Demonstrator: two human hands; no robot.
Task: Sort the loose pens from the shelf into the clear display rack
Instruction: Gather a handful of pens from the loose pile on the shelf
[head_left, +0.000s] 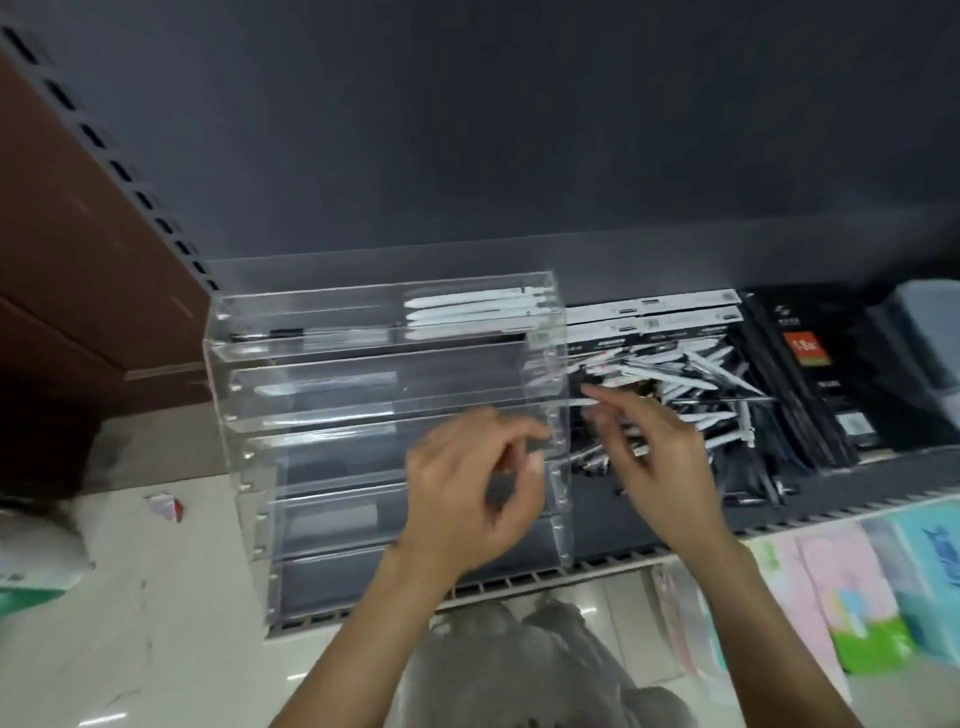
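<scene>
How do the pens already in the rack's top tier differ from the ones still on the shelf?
The white pens in the top tier lie parallel in a neat stack at its right end; the loose pile on the shelf is jumbled, pens pointing many ways. The racked ones sit inside the clear display rack; the pile lies on the dark shelf right of it. The pile mixes white and dark pens. Both hold white pens.
</scene>
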